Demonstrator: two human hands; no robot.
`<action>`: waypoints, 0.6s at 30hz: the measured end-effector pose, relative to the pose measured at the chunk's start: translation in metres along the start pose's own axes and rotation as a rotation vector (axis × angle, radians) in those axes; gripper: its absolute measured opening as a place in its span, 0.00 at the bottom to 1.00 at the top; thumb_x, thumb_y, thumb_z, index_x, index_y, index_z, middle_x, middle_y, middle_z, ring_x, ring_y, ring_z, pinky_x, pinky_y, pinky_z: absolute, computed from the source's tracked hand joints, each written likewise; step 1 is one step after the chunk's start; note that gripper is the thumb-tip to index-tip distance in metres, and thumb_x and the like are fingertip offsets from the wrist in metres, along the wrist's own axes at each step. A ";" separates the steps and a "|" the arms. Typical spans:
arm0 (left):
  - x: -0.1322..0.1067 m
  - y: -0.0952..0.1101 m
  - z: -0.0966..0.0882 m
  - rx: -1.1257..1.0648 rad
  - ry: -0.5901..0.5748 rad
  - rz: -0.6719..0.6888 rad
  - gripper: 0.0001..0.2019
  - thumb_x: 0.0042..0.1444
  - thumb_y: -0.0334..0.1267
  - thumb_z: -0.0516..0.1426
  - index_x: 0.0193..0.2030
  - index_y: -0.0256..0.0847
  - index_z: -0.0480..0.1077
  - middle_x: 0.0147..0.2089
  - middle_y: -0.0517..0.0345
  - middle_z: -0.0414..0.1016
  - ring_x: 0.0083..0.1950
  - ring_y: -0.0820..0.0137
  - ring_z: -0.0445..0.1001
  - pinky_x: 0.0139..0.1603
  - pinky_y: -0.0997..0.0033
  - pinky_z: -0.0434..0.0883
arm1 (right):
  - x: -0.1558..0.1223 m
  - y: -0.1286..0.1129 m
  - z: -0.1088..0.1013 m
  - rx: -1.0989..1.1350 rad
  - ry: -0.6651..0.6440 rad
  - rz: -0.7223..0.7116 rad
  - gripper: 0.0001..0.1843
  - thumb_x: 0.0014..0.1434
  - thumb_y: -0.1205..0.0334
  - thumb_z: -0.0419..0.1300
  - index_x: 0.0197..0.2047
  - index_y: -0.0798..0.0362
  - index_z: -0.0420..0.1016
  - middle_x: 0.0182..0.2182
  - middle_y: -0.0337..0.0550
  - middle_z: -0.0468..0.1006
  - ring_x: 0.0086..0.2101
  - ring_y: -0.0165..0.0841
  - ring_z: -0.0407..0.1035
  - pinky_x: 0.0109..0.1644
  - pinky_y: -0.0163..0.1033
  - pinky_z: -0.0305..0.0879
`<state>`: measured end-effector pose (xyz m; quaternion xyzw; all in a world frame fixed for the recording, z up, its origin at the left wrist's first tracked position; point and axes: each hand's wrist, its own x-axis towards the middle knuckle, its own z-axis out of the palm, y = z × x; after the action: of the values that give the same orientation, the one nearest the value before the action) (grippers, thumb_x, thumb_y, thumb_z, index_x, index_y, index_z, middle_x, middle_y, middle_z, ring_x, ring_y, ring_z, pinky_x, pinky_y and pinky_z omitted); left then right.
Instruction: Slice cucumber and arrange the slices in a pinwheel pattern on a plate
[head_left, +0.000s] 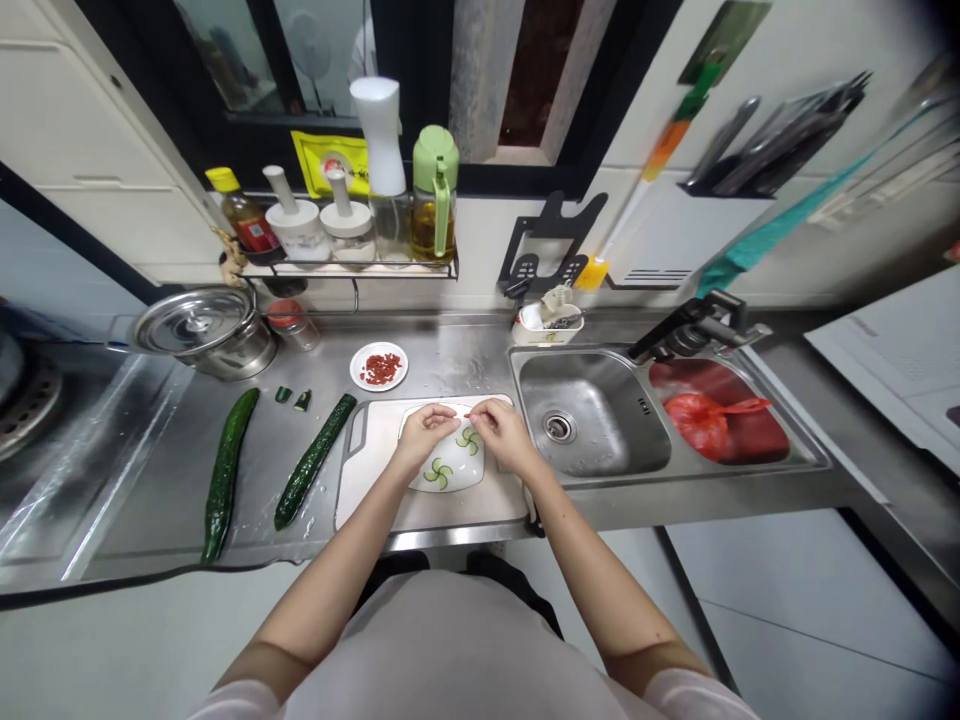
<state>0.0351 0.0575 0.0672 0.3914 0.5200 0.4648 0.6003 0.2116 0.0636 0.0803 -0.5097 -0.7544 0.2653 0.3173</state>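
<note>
Both hands hover over a white plate (452,470) that rests on a white cutting board (382,480). My left hand (425,430) is curled, its fingertips pinched toward the right. My right hand (501,428) is curled too, and a tiny red piece (468,413) shows between the two sets of fingertips. On the plate lie two pinwheel shapes made of cucumber slices (438,474), one near each hand. A small white dish of red berries (379,367) stands just behind the board.
Two long cucumbers (222,470) lie left of the board, with two cut ends (292,397) behind them. A lidded steel pot (201,330) stands far left. The sink (592,420) is to the right; its second basin holds a red bag (701,420). Bottles fill the back shelf (352,265).
</note>
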 end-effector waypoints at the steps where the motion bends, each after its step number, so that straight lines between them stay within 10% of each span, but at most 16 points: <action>1: 0.003 -0.005 -0.001 0.048 0.023 0.015 0.16 0.35 0.44 0.68 0.30 0.40 0.73 0.29 0.58 0.75 0.32 0.72 0.71 0.39 0.72 0.68 | -0.002 0.008 0.002 -0.006 -0.001 0.050 0.10 0.61 0.61 0.53 0.34 0.52 0.74 0.27 0.40 0.72 0.32 0.32 0.65 0.39 0.36 0.59; 18: 0.024 -0.060 0.013 0.860 -0.040 0.039 0.04 0.51 0.33 0.59 0.34 0.43 0.75 0.34 0.58 0.79 0.36 0.68 0.74 0.38 0.71 0.65 | -0.028 0.059 0.048 -0.279 -0.175 0.318 0.07 0.60 0.63 0.55 0.36 0.51 0.74 0.27 0.39 0.75 0.28 0.30 0.64 0.31 0.32 0.49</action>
<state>0.0573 0.0648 0.0062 0.6247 0.6471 0.2093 0.3837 0.2186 0.0538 -0.0001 -0.6362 -0.7185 0.2486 0.1311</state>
